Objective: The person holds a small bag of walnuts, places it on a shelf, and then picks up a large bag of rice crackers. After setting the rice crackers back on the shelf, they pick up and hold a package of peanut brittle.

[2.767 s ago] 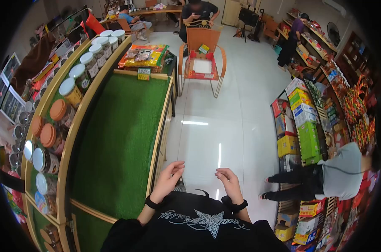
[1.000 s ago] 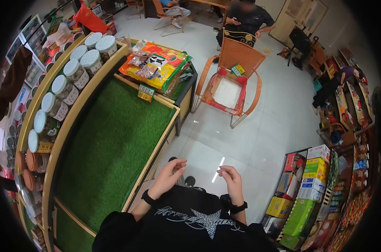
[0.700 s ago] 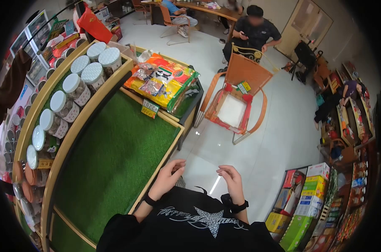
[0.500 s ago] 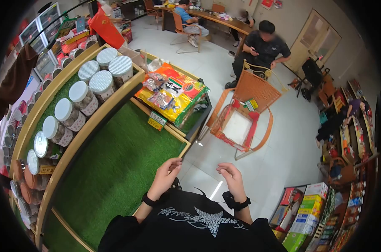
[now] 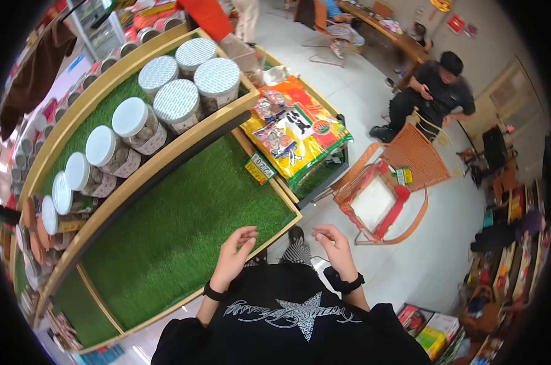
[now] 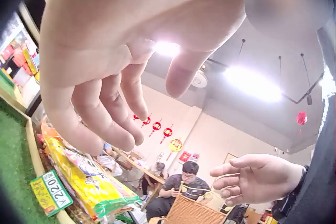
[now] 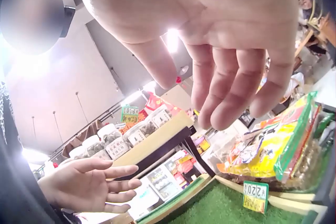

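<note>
My left hand [image 5: 234, 255] hangs in front of the shirt with relaxed, slightly bent fingers, nothing in them. It overlaps the front edge of the green turf display bin [image 5: 184, 243] in the head view. To its right, my right hand [image 5: 337, 252] is held at the same height, fingers loosely bent and holding nothing. Beyond the bin's far end lie colourful food bags [image 5: 299, 131], yellow, orange and green, with small silvery packets on top. A price tag [image 5: 260, 168] is fixed at the wooden edge before them. In the left wrist view the palm and relaxed fingers [image 6: 102, 103] show.
A curved wooden shelf [image 5: 166, 161] with several lidded jars [image 5: 138, 125] runs along the left. A wicker chair [image 5: 418, 155] holding an open red carton [image 5: 375, 204] stands at right, with a seated person [image 5: 436, 91] behind it. Stacked boxes [image 5: 430, 334] are at lower right.
The head view has turned left and moved closer to the bags, jars and chair. Both hands keep their loose pose; the left now overlaps the bin's edge. The stacked boxes have slid toward the lower right.
</note>
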